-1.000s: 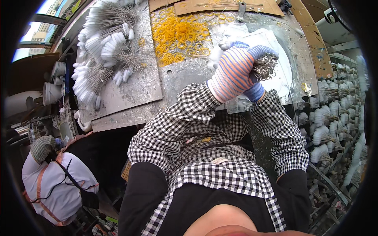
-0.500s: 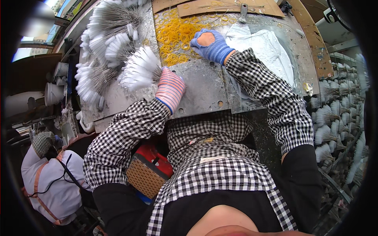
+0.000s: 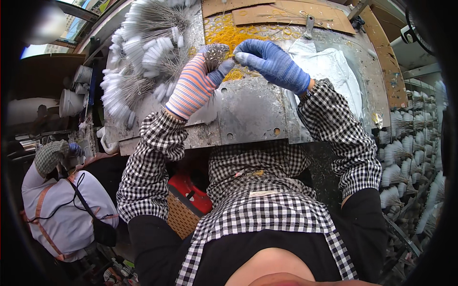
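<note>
My left hand, in a pink and blue striped glove, is closed around a bundle of thin wire-stemmed brushes. The wire ends point up; its pale bristle heads are mostly hidden beneath the hand. Close beside it, my right hand, in a blue glove, pinches a yellow rubber band at the wire ends. Both hands are above the metal worktop. Behind them lies a loose pile of yellow rubber bands.
White-bristled wire brushes are heaped at the left. A white sheet covers the right side, with a scraper behind it and cardboard at the back. Brush bundles fill racks at right. Another person works at lower left.
The left hand has lifted and turned the brush bundle so its wire ends face up. My right hand has left the rubber-band pile and now meets the left with a band.
</note>
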Demonstrator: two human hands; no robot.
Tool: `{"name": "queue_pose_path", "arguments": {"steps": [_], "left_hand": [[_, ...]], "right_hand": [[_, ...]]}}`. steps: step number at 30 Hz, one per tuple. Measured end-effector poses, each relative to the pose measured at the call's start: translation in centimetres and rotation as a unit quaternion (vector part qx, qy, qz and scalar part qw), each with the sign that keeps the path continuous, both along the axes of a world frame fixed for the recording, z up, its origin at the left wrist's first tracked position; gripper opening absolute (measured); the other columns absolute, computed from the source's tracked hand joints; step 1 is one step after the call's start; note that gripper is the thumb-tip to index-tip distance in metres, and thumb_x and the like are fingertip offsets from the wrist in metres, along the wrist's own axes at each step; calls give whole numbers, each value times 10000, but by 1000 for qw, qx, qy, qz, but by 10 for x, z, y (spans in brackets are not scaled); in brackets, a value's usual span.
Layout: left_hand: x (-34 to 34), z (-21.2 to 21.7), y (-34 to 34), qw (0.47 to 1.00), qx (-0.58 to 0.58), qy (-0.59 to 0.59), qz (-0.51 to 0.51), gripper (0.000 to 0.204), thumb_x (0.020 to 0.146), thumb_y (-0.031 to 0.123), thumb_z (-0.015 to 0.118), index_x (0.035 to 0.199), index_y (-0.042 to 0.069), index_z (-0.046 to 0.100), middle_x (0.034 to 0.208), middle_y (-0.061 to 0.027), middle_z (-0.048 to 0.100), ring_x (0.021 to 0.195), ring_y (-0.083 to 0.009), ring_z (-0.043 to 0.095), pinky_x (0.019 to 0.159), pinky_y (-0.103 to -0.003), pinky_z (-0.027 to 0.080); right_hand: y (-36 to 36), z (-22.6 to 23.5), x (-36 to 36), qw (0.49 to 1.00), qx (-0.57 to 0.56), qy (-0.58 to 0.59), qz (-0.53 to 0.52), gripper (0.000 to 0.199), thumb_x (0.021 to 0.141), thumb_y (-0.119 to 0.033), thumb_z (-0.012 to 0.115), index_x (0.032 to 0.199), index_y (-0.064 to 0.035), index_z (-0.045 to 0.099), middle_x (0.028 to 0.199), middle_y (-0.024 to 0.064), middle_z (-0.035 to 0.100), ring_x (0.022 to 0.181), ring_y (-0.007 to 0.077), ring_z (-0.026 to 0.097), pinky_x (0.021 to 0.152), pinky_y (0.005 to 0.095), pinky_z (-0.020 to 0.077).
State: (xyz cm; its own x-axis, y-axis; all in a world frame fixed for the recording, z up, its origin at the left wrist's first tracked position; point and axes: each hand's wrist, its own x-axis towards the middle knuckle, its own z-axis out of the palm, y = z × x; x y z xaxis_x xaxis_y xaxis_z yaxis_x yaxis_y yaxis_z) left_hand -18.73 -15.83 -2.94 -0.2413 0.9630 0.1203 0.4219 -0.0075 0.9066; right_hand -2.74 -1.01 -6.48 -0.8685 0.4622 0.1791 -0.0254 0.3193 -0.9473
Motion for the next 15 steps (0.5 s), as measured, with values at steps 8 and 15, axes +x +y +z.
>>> {"name": "queue_pose_path", "arguments": {"steps": [8, 15], "left_hand": [[11, 1, -16, 965, -87, -248, -16, 215, 991, 283, 681, 950, 82, 618, 710, 76, 518, 609, -36, 442, 542, -228, 366], [12, 20, -25, 976, -72, -202, -42, 253, 1008, 300, 653, 1061, 54, 670, 723, 67, 537, 626, -35, 430, 562, -229, 370]], "right_hand": [[-20, 18, 38, 892, -333, 251, 173, 249, 1024, -111, 475, 1100, 13, 676, 1107, 148, 693, 1063, 220, 661, 929, 335, 519], [-27, 58, 43, 988, -144, 50, -21, 479, 928, -132, 703, 1389, -64, 591, 1193, 89, 700, 848, 128, 707, 682, 223, 547]]}}
